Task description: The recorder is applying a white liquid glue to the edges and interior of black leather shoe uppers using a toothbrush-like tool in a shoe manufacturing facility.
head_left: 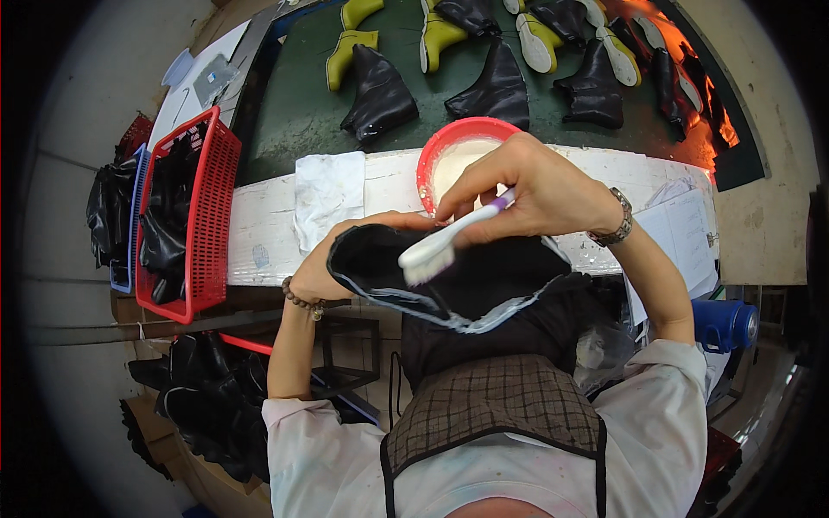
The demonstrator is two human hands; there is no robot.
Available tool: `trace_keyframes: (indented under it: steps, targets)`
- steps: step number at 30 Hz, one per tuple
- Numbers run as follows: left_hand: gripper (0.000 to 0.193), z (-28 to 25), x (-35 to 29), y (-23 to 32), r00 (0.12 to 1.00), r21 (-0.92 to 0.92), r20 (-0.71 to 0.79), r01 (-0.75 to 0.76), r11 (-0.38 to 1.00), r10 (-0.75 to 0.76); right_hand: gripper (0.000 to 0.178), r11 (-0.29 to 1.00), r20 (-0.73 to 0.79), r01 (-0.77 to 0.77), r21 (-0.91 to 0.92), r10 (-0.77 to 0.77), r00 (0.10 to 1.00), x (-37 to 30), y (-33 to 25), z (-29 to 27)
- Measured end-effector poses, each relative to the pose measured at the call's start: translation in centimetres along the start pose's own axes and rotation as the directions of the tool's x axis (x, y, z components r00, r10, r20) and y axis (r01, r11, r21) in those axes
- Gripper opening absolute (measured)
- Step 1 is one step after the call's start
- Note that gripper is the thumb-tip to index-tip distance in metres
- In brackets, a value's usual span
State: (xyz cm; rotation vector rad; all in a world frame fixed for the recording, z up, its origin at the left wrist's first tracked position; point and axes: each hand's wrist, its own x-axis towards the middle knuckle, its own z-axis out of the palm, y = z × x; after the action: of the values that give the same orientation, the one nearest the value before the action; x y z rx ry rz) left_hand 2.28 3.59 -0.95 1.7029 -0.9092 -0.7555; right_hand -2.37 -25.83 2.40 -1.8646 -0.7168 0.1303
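Observation:
My left hand (316, 266) grips the far left side of a black boot upper (496, 269), whose wide opening faces up. A pale, whitish band runs along the upper's rim. In my right hand (548, 186) is a white and purple toothbrush (449, 238), its bristles pointing down over the opening. Just beyond my hands, a red bowl (425, 166) of cream-coloured paste stands on the white table edge (259, 229), partly covered by my right hand. The lower part of the upper is hard to make out against my dark clothing.
Several black boot uppers (380, 91) and yellow-green boot forms (445, 39) lie on the green surface (294, 112) beyond. A white cloth (330, 194) is left of the bowl. A red basket (216, 207) of black uppers stands at left; a blue flask (727, 325) is at right.

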Motion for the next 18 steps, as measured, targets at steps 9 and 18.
trace_keyframes:
  steps: [9,18]
  targets:
    - [0.136,-3.0,-6.2,-6.6,0.887,-0.265,0.309,0.426,0.865,-0.343,0.017,0.989,-0.021,-0.097,-0.109,0.095,0.995,1.2,-0.3,2.7]
    - [0.133,-0.8,-4.8,-2.9,0.977,-0.825,0.192,0.21,0.525,-0.088,0.015,0.981,-0.038,0.143,-0.135,-0.149,0.988,1.5,-0.5,4.0]
